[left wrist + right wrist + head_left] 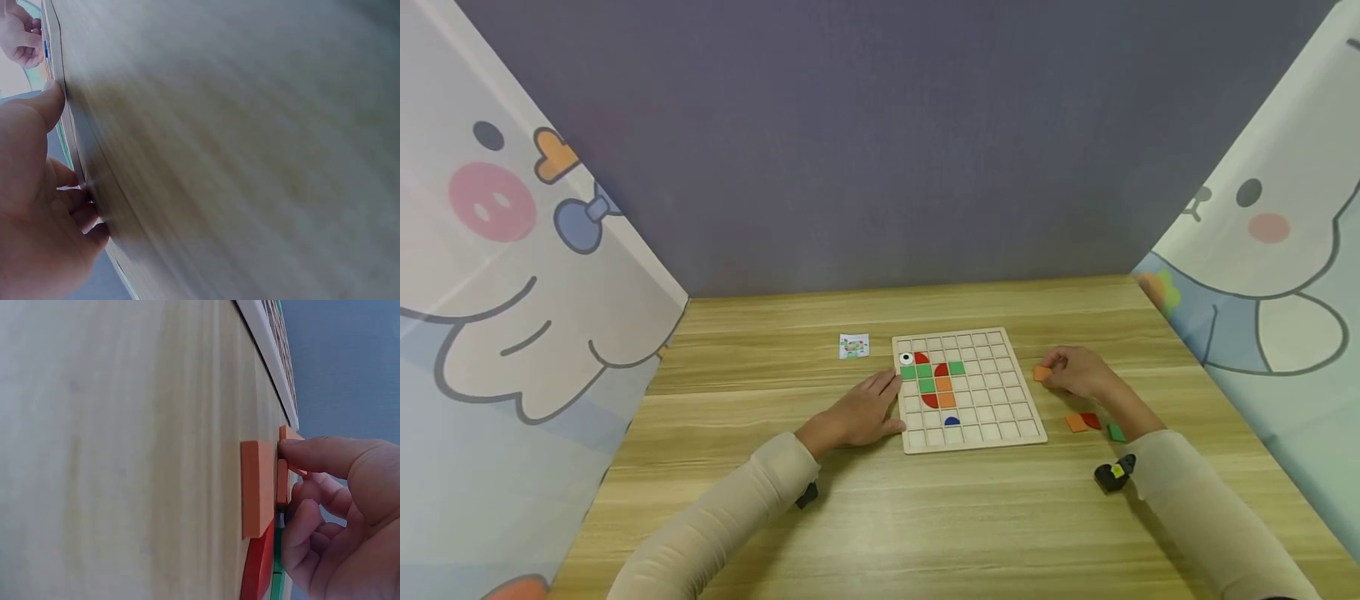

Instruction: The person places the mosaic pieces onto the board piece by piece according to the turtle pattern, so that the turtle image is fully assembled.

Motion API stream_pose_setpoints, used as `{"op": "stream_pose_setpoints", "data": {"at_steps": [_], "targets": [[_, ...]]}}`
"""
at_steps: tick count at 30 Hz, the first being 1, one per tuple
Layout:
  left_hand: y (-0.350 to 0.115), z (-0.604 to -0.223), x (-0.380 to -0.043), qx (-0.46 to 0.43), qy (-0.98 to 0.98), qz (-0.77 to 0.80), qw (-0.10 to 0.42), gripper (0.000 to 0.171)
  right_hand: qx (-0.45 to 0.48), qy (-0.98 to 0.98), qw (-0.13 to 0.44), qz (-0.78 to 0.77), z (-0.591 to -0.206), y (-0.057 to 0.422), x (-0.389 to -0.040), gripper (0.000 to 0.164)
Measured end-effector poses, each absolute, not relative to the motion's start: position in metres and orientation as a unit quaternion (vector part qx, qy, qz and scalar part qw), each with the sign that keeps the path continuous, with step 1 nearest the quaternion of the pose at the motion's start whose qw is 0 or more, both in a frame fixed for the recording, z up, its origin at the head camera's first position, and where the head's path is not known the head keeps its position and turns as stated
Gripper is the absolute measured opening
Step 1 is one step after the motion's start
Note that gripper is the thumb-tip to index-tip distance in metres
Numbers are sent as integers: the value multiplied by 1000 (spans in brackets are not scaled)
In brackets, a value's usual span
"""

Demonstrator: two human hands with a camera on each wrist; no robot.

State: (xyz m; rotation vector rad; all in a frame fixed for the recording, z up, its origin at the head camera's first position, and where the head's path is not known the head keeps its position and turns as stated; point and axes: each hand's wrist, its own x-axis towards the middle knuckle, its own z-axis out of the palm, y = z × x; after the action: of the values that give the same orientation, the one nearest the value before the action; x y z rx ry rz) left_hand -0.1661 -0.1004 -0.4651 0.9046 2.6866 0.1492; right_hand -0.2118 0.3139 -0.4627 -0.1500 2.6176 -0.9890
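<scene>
A wooden grid board point(992, 414) lies on the table with green, red and orange tiles in its left cells, a white eye tile point(906, 358) and a blue half-round piece point(952, 421). My left hand point(863, 411) rests along the board's left edge, thumb and fingertips touching its rim. Right of the board, my right hand point(1078, 372) pinches an orange square tile point(1040, 373) low at the tabletop. In the right wrist view the thumb presses on that tile, and a second orange tile point(283, 481) sits beside it, partly behind the fingers.
Nearer than the right hand lie an orange tile point(1077, 423), a red tile point(1091, 420) and a green tile point(1116, 432), the green one partly hidden by the forearm. A small picture card point(853, 346) lies left of the board. A grey partition point(872, 167) stands behind the table.
</scene>
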Motion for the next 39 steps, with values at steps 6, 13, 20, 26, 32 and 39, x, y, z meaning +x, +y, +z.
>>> {"op": "stream_pose_setpoints", "data": {"at_steps": [6, 13, 20, 26, 32, 39], "targets": [[-100, -465, -166, 315, 935, 56, 151, 85, -54, 922, 169, -345, -464, 316, -213, 30], [-100, -465, -166, 316, 935, 53, 150, 86, -51, 916, 171, -360, -460, 317, -213, 28], [-101, -464, -166, 315, 936, 53, 151, 85, -53, 915, 157, -367, -455, 311, -214, 34], [-100, -463, -164, 316, 935, 58, 152, 85, -50, 904, 167, -391, -453, 303, -215, 37], [-101, -464, -164, 316, 935, 57, 150, 85, -46, 885, 189, -424, -453, 292, -216, 36], [-101, -463, -164, 315, 935, 60, 152, 85, -66, 863, 202, -458, -454, 278, -220, 32]]}}
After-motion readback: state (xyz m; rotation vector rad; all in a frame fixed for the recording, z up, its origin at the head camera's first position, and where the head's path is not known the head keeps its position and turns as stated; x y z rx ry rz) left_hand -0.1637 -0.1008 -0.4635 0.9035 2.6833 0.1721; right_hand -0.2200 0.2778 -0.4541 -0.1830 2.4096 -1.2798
